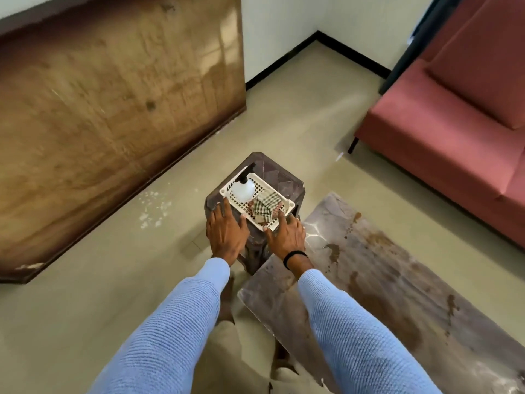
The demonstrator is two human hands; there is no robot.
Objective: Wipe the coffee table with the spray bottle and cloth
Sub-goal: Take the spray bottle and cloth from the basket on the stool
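White plastic, latticed: the basket (285, 217) sits on a dark stool (281, 177), and both things the task needs are in it. The bottle (243, 190) stands upright at the far-left end with its black trigger head pointing away. The checked cloth (266, 207) lies crumpled at the near-right end. The table (369, 280) is just beside the stool on the right, its grey marbled top streaked and blotched with brown.

Neither hand holds anything. The left hand (225, 232) is over the stool's near-left edge, fingers straight and spread, tips close to the basket's left corner. The right hand (286, 237) is at the basket's near rim, fingers long and loosely apart. Whether its tips touch the rim I cannot tell.

The risk lies in the bottle. It looks tall and top-heavy for such a light, shallow basket, so a lopsided lift or a knock from the left fingers could topple it off the narrow stool. A tug at the cloth alone might drag the basket toward the edge. On the table, too much spray could run the brown mess over the side onto the floor.
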